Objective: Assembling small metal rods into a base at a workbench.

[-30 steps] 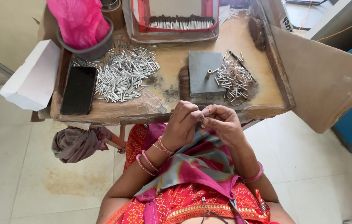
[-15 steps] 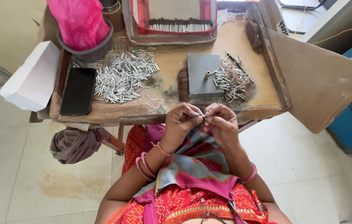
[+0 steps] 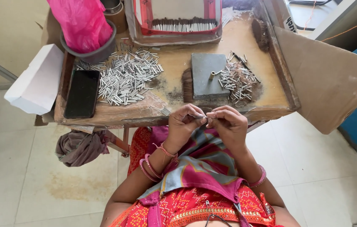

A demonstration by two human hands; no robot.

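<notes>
At the far left a white box (image 3: 35, 84) hangs off the wooden table (image 3: 174, 94), with a black phone (image 3: 81, 93) beside it and a heap of small metal tubes (image 3: 130, 75) next; your left hand (image 3: 185, 126) pinches one end of a thin metal tube (image 3: 202, 116) over your lap, just below the table edge; your right hand (image 3: 227, 125) closes narrowly on the other end; a grey block (image 3: 209, 75) and a smaller tube pile (image 3: 239, 80) lie beyond

phone (image 3: 82, 93) left of tube pile (image 3: 129, 77), block (image 3: 207, 75) right
</notes>
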